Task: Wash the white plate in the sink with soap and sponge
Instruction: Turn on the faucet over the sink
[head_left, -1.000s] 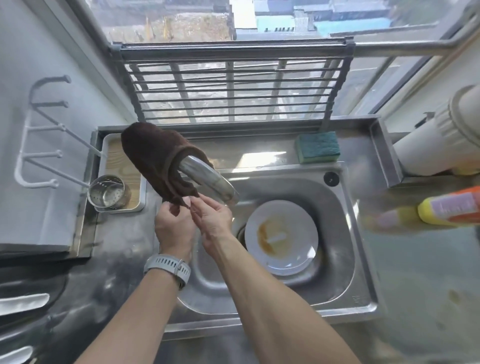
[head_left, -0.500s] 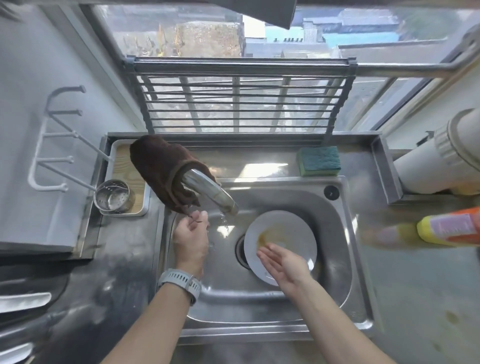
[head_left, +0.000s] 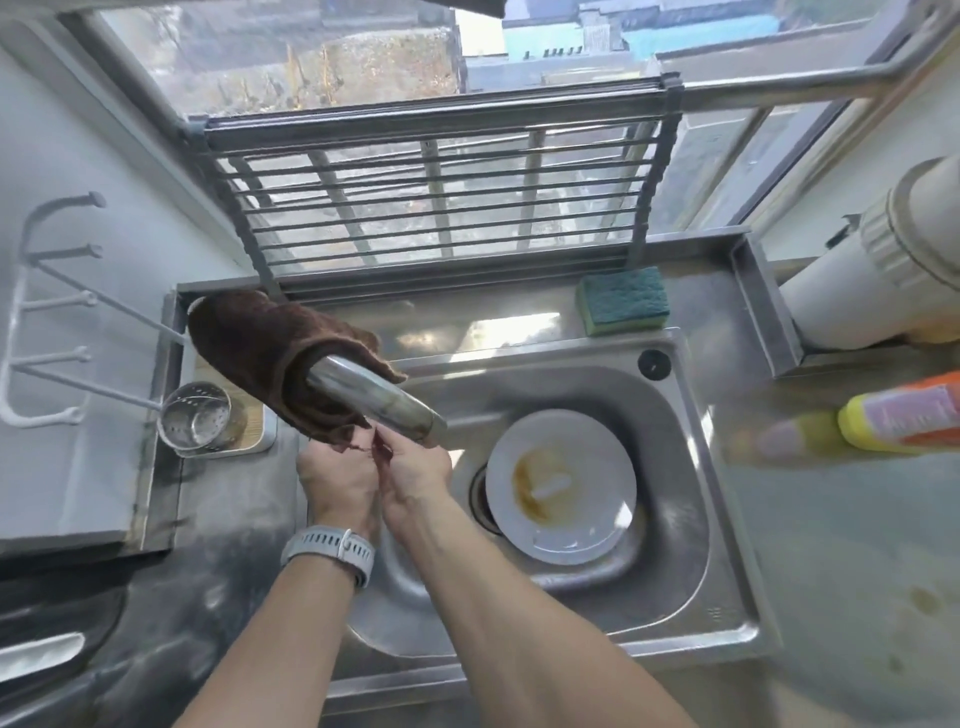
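Hands meet under the tap (head_left: 374, 397): left hand (head_left: 337, 480) and right hand (head_left: 418, 475) touch, fingertips at the hem of the brown cloth (head_left: 275, 358) draped over the tap; whether either grip pinches it I cannot tell. White plate (head_left: 563, 486), brown-stained, lies in the sink (head_left: 675, 545) right of the tap. Sponge (head_left: 623, 301) sits beyond the tap, soap bottle (head_left: 904, 415) far right of it.

Steel counter (head_left: 857, 545) with inset sink (head_left: 675, 571): sponge (head_left: 623, 300) on back ledge, yellow soap bottle (head_left: 904, 418) at right.
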